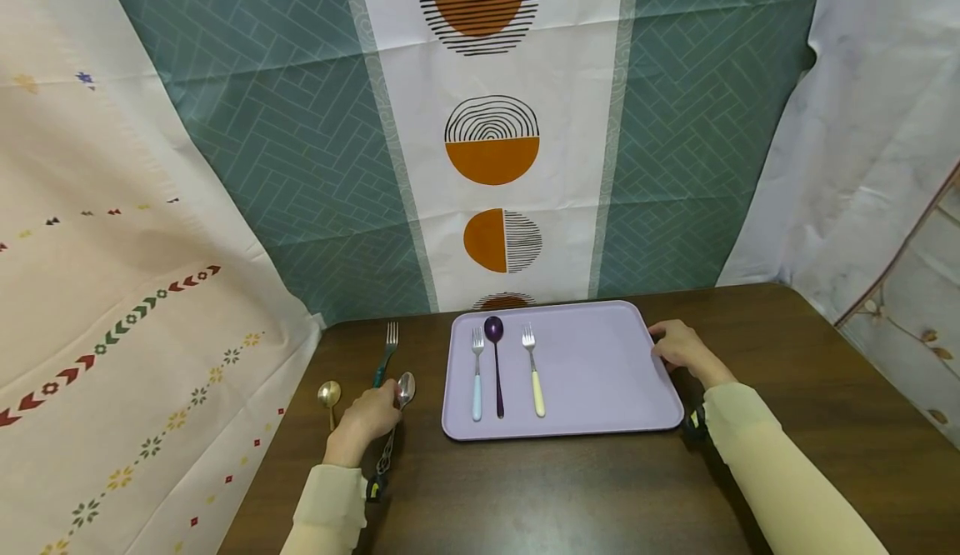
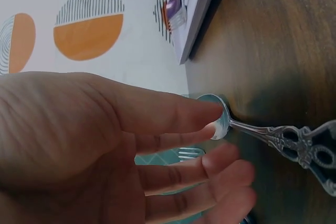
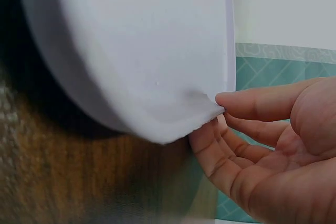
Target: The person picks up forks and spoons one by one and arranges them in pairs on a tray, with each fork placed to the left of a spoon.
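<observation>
My left hand (image 1: 366,422) is at the bowl of an ornate silver spoon (image 1: 406,389), left of the lilac tray (image 1: 592,372). The left wrist view shows the thumb and index finger of that hand (image 2: 173,145) pinching the bowl's edge, other fingers loosely bent; the openwork handle (image 2: 299,145) extends away. A green-handled fork (image 1: 385,357) and a gold spoon (image 1: 329,394) lie nearby, the latter partly hidden. My right hand (image 1: 684,350) grips the tray's right rim; in the right wrist view that hand (image 3: 268,145) has its thumb above the rim (image 3: 178,129), fingers beneath.
On the tray's left half lie a light-blue-handled fork (image 1: 477,376), a dark purple spoon (image 1: 494,329) and a yellow-handled fork (image 1: 537,388). The brown wooden table (image 1: 570,488) meets a patterned cloth (image 1: 487,63) at its back edge; more cloth hangs at both sides.
</observation>
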`<state>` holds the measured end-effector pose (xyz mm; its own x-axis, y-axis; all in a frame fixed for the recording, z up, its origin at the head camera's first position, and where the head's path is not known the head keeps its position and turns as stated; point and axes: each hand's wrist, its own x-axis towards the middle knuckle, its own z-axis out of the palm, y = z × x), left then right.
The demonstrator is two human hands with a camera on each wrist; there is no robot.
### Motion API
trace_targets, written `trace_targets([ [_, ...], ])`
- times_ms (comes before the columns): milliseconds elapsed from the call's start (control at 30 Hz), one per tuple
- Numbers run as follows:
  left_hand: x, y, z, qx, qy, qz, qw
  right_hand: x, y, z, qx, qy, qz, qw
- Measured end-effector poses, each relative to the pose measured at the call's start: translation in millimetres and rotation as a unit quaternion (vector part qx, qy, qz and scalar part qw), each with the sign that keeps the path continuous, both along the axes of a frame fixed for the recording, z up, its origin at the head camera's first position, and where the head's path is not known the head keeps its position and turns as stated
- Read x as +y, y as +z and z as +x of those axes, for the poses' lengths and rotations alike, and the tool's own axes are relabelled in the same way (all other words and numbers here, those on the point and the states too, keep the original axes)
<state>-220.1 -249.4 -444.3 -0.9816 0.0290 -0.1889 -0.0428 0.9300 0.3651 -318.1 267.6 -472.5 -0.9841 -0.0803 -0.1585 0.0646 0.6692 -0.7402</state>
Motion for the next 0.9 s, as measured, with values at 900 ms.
trace_targets([
  [900,9.0,-12.9,5.6,0.051,0.004,-0.024,0.9984,-1.1,-5.5,2.6,0.017,-0.008,-0.001,0.9998],
])
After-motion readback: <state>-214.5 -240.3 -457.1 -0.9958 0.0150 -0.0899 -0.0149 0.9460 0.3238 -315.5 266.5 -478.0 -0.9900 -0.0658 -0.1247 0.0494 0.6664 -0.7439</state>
